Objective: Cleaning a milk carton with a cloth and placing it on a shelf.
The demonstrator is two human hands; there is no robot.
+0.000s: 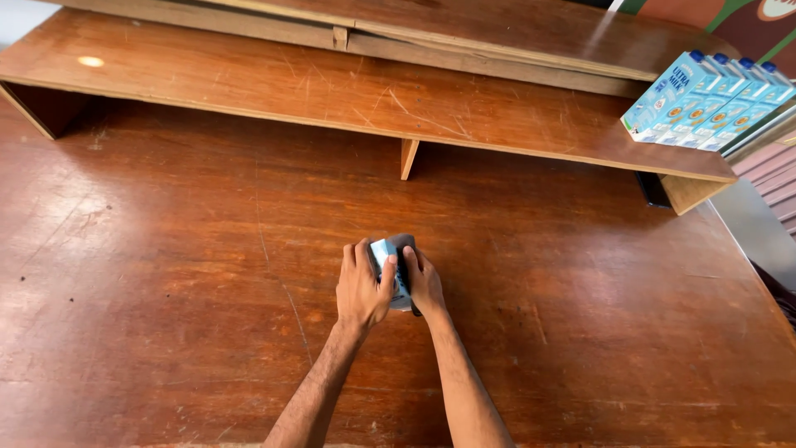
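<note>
Fingers of our left hand [361, 288] and right hand [424, 282] curl round a carton [386, 259] on the table [166, 274]; squeezing unevenly, we may tip or dent it.

Both forearms are bare to the edge of view, the left hand [361, 286] and right hand [425, 282] without rings.

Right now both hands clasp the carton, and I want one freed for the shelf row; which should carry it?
Probably the right hand: it already grips the small carton, and the row of cartons stands on its side.
</note>
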